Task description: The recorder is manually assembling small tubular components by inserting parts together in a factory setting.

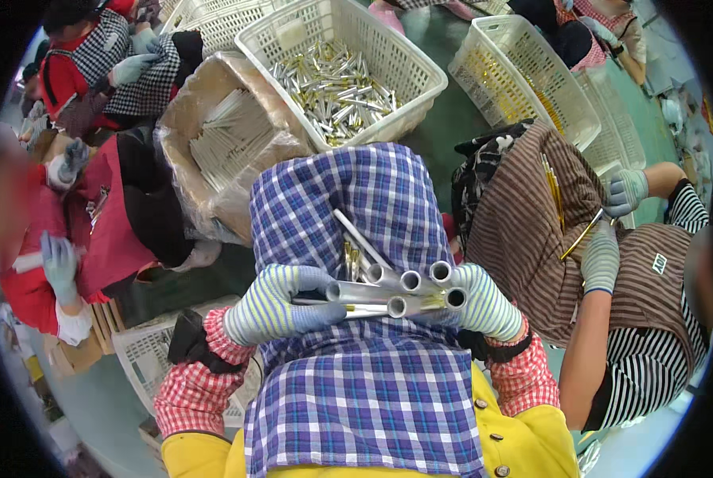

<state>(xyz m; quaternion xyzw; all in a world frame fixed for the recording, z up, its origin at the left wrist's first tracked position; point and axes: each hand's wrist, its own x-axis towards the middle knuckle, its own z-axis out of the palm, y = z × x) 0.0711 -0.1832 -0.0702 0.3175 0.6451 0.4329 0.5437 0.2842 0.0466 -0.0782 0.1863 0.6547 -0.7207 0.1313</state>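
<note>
Here, over a blue plaid apron (372, 382), the left hand (281, 307) in a striped glove curls shut around a bundle of silver metal tubes (396, 291); the right hand (484, 303) cups their open ends. Squaring those ends together before loosening the grip would seem wise. Gloves hide the fingertips, and the tubes' far ends vanish inside the left fist.

**Striped gloves, checked sleeves, yellow jacket**

The person wears knitted gloves striped in pale blue and yellow-green on the left hand (281, 311) and the right hand (484, 303). Red-and-white checked sleeve covers (193, 382) with black cuffs sit over a yellow buttoned jacket (531, 434). A blue-and-purple plaid apron (364, 398) covers the lap.
</note>
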